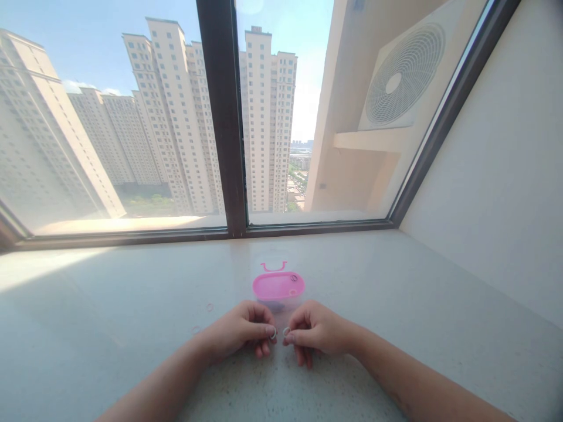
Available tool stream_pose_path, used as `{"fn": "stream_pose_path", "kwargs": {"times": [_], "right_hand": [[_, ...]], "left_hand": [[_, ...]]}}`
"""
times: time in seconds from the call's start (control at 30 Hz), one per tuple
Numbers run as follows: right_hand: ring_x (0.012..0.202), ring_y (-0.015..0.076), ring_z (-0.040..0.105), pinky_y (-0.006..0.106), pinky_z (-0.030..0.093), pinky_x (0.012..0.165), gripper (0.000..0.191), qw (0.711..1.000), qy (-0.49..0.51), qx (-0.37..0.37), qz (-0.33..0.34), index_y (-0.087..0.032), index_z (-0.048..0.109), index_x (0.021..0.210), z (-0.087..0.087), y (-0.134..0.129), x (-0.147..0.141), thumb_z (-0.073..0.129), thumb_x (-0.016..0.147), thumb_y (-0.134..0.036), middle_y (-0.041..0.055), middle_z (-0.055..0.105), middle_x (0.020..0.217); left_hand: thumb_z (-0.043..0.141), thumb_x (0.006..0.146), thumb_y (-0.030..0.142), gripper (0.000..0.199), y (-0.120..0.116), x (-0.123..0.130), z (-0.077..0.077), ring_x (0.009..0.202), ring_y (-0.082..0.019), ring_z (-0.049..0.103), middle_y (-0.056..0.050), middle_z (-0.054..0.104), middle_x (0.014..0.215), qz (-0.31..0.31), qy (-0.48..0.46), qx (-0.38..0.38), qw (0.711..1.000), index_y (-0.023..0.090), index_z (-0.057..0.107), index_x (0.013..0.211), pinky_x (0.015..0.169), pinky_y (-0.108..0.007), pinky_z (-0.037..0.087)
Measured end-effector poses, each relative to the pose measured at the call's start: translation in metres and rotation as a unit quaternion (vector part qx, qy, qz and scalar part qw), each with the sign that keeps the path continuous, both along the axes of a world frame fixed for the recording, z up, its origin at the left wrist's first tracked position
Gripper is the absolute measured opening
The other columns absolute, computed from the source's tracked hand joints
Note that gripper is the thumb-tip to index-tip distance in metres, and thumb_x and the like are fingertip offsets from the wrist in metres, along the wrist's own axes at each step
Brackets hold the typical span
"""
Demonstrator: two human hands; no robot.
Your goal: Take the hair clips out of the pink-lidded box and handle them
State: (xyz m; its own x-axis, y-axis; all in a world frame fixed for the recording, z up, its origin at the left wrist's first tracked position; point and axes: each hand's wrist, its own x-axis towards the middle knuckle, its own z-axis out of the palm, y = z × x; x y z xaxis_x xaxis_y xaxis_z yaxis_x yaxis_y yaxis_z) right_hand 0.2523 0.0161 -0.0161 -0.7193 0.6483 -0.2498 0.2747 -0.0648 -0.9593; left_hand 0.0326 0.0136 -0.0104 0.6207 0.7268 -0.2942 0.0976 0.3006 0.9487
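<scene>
My left hand (pixel 250 329) is closed, pinching a small pale ring (pixel 274 334) between thumb and forefinger. Level with it, a short gap to the right, my right hand (pixel 314 331) pinches another small pale ring (pixel 285 332) the same way. The two rings are apart. Just beyond both hands sits an oval pink lid (pixel 275 286) on a clear box, partly hidden by my hands. A small dark ring (pixel 294 278) and a faint pinkish ring (pixel 292 292) show on the lid's right side. Behind it lies a thin pink handle (pixel 273 269).
To the left of my left hand, a pink ring (pixel 210 306) and a pale ring (pixel 196 330) lie on the light speckled windowsill (pixel 132 316). A dark-framed window (pixel 233 117) stands at the back, and a white wall (pixel 497 158) bounds the right side.
</scene>
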Motion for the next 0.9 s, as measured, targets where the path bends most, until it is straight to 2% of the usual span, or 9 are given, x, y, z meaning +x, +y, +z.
{"fn": "stream_pose_path", "kwargs": {"times": [0.37, 0.63, 0.9], "right_hand": [[0.044, 0.0099, 0.058, 0.017, 0.037, 0.04, 0.026, 1.0, -0.011, 0.002, -0.008, -0.011, 0.067, 0.081, 0.0048, -0.002, -0.0014, 0.062, 0.078, -0.036, 0.0018, 0.064, 0.059], [0.044, 0.0103, 0.057, 0.019, 0.039, 0.042, 0.031, 1.0, -0.008, 0.006, -0.004, -0.011, 0.067, 0.083, 0.0011, -0.0004, -0.0008, 0.062, 0.078, -0.041, 0.0024, 0.065, 0.061], [0.045, 0.0088, 0.057, 0.017, 0.035, 0.041, 0.032, 1.0, -0.011, 0.017, 0.007, -0.011, 0.069, 0.084, 0.0032, 0.0003, 0.0, 0.062, 0.079, -0.042, 0.0021, 0.065, 0.061]], "left_hand": [[0.075, 0.068, 0.034, 0.027, 0.0002, -0.002, 0.0015, 0.053, -0.01, 0.058, 0.002, 0.063, 0.059, -0.015, 0.009, 0.002, 1.0, 0.014, 0.06, 0.077, 0.055, -0.022, 0.044], [0.075, 0.067, 0.031, 0.024, 0.0022, -0.0034, -0.001, 0.052, -0.009, 0.057, 0.002, 0.063, 0.059, -0.019, 0.006, -0.002, 1.0, 0.014, 0.06, 0.077, 0.055, -0.022, 0.044], [0.073, 0.069, 0.029, 0.022, 0.0026, -0.0035, -0.0008, 0.051, -0.009, 0.056, 0.002, 0.063, 0.058, -0.02, 0.0, -0.003, 1.0, 0.014, 0.059, 0.076, 0.055, -0.021, 0.043]]}}
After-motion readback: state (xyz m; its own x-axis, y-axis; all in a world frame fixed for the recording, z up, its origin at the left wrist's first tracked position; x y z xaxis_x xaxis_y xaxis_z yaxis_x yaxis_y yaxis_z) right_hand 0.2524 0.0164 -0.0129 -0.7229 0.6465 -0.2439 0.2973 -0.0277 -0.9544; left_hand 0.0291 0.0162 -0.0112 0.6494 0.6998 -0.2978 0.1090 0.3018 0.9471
